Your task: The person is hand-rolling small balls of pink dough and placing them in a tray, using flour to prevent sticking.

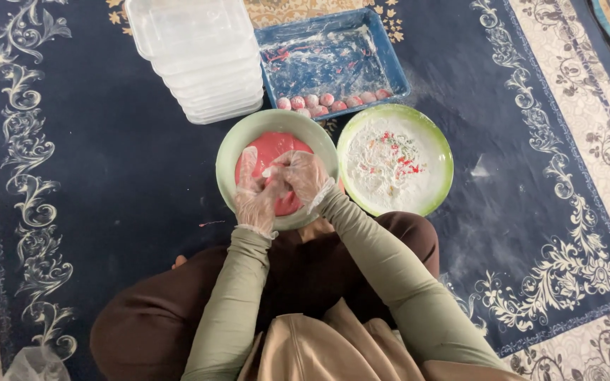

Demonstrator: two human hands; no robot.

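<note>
1. Red dough [274, 149] fills the green-rimmed bowl [238, 141] at frame centre; your gloved left hand [255, 194] and right hand [303, 176] meet over it.
2. Your fingers hide whatever they pinch, so I cannot tell the grip.
3. Stacked clear lids [199, 56] are cut off at the top edge.

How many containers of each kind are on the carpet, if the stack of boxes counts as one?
Green-rimmed bowls: 2, one with red dough, one with flour
Blue tray: 1
Stack of clear boxes: 1
Total: 4
</note>
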